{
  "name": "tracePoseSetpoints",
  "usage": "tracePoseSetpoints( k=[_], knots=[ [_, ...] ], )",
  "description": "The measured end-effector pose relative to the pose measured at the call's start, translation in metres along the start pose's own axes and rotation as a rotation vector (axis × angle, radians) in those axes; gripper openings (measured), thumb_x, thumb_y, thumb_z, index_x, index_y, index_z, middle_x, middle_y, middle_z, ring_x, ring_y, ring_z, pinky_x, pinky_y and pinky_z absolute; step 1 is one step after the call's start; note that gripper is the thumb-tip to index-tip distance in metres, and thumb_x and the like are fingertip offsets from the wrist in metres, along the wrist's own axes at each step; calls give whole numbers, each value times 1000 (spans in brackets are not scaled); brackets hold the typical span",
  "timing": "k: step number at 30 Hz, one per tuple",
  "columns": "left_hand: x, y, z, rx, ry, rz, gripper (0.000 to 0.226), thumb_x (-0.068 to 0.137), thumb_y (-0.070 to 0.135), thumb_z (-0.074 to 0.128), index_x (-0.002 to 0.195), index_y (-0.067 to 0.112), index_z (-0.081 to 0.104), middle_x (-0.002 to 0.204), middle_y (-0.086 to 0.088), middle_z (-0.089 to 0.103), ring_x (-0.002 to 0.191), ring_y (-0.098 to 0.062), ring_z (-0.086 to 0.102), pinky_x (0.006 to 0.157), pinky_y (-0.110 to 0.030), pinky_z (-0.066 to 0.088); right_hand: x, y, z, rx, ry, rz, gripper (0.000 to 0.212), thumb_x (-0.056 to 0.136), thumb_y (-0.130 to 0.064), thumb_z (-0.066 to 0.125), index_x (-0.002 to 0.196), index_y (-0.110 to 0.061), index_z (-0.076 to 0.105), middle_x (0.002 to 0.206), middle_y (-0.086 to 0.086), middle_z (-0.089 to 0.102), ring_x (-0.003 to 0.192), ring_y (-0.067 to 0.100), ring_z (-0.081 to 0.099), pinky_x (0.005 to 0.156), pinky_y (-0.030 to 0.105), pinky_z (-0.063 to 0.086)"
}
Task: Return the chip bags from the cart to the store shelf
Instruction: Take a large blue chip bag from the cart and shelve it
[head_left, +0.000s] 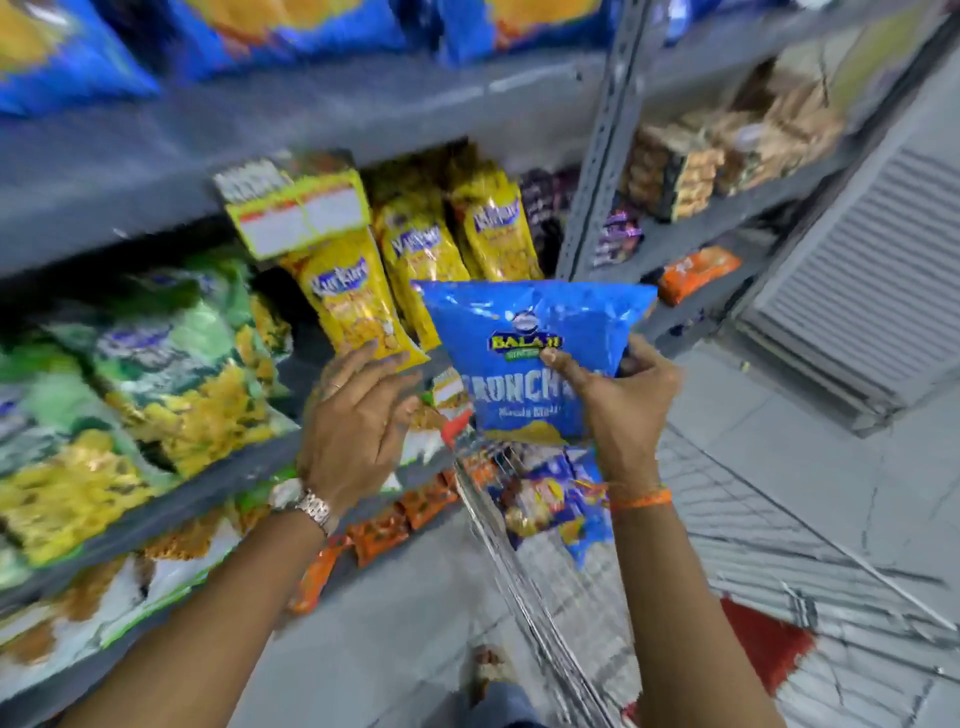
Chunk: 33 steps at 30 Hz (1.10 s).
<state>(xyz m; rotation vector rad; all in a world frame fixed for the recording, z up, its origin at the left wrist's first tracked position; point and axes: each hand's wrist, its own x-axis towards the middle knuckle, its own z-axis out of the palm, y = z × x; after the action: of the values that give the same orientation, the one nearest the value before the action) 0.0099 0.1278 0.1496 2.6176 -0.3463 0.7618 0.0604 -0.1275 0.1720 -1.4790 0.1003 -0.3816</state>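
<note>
Store shelf (322, 111) stocked; my right hand (618, 395) fingers clamp blue chip bag (535, 358), left hand (358, 415) spread, empty. Cart (524, 566) holds more bags; task partway.

Bare forearms, no sleeves. Left hand (358, 415): ring on one finger (blurry), silver metal-link watch (306, 504) at wrist. Right hand (618, 410): orange thread band (641, 500) at wrist.

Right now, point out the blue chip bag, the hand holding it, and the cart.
blue chip bag (530, 322): head view, upper front panel.
right hand (618, 400): head view, back of the hand.
cart (524, 582): head view, wire side wall.
</note>
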Motion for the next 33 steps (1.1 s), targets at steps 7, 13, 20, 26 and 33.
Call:
tracePoseSetpoints(
  k=[7,13,20,26,33],
  knots=[
    [49,-30,-104,268,392,78,38,103,32,45,125,12,69,134,-9,66,137,-33,50,126,-44,21,23,-152,77,221,-204,-223,26,71,-3,89,89,-18,79,86,-9,82,77,8,77,68,27,63],
    [52,-69,-163,471,460,-77,45,104,37,44,134,9,63,142,-7,62,143,-32,45,127,-46,21,41,-230,132,411,-319,-292,24,71,-1,89,91,-7,78,88,2,83,77,16,80,66,29,63],
    [42,-103,-180,582,404,-169,50,104,41,38,133,10,64,137,-7,66,132,-29,57,119,-46,36,81,-268,205,517,-482,-159,13,71,0,87,73,-11,80,80,4,82,70,19,78,66,35,63],
    [45,-110,-169,604,507,-164,44,104,38,39,131,15,65,130,-2,69,118,-22,63,106,-41,41,118,-259,246,460,-509,-95,12,70,2,87,75,-7,79,75,5,80,66,20,76,66,33,62],
    [43,-119,-166,626,503,-128,44,104,39,38,136,18,61,133,-1,67,120,-20,58,103,-40,39,139,-236,254,359,-471,-63,20,71,-6,90,58,-13,76,58,-4,75,52,11,72,51,22,56]
  ],
)
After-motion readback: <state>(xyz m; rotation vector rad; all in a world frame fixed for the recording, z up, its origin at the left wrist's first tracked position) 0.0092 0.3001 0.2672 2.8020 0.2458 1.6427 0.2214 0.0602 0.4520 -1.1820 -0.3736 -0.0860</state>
